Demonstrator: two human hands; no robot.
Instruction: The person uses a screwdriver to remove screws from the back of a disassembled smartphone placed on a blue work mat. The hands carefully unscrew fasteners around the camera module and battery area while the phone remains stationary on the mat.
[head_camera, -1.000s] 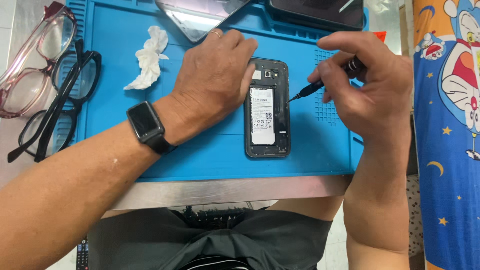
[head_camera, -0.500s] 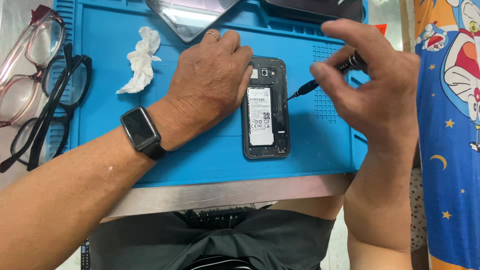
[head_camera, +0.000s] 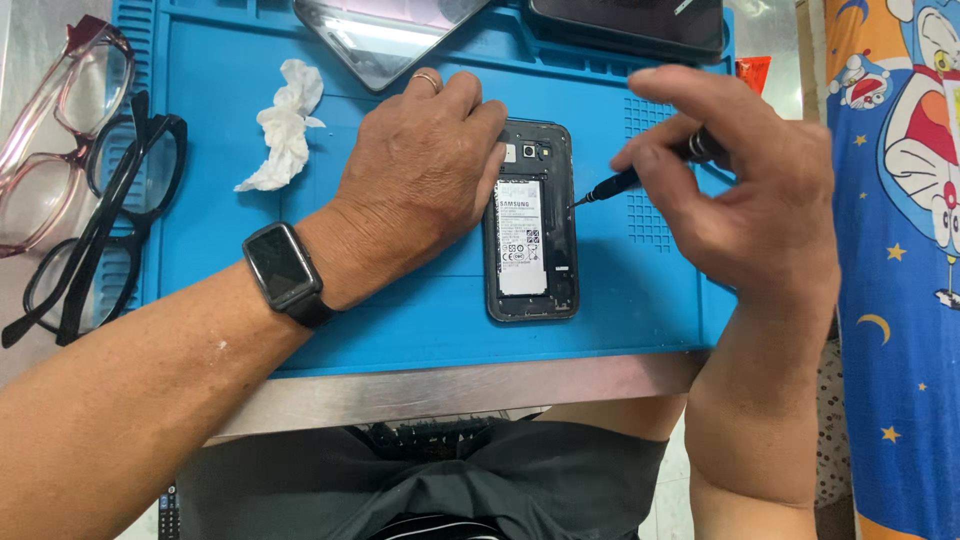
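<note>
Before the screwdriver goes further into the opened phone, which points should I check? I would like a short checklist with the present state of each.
1. Left hand steadies the opened phone: ok.
2. Phone lies flat on the blue mat: ok.
3. Right hand has a firm grip on the screwdriver: ok.
4. Tip seated in a screw at the right edge: cannot tell.
5. Crumpled tissue and black glasses lie away from the phone: ok.
</note>
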